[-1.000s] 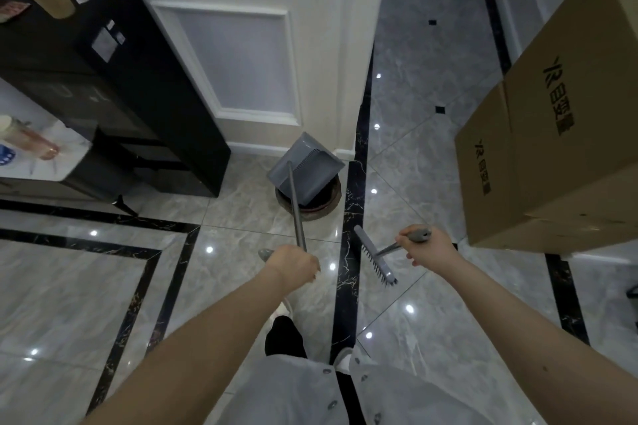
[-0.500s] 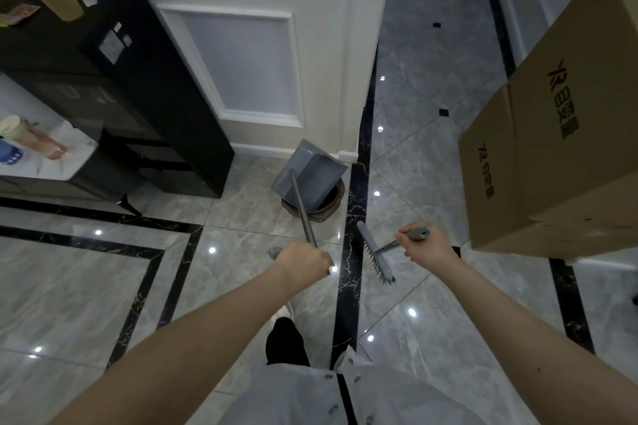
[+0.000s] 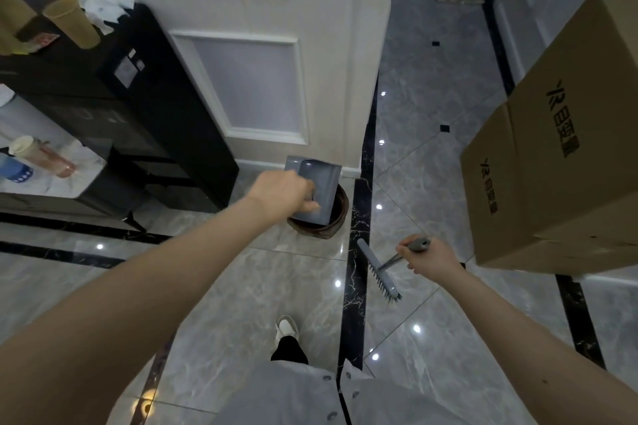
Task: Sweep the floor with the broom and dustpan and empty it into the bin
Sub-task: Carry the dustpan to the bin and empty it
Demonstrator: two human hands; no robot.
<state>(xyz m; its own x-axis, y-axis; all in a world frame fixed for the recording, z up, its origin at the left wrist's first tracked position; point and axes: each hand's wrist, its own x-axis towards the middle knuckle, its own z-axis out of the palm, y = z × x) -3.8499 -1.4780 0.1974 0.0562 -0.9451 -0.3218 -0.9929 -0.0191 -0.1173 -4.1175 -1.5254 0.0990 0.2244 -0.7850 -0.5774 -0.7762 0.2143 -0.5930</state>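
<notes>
**Dustpan over bin: tipping position**

The dustpan (image 3: 319,191) sits tilted above the round brown bin (image 3: 336,217), at the foot of the white wall panel (image 3: 248,93). Our left hand (image 3: 281,191), extended forward, is the nearer hand and curls round the dustpan's handle, which the hand mostly hides. Our right hand (image 3: 426,257) stays back and to the right, gripping the broom (image 3: 378,269), whose head hangs above the floor (image 3: 241,286). We judge the emptying turns on the pan mouth staying inside the bin rim.
</notes>
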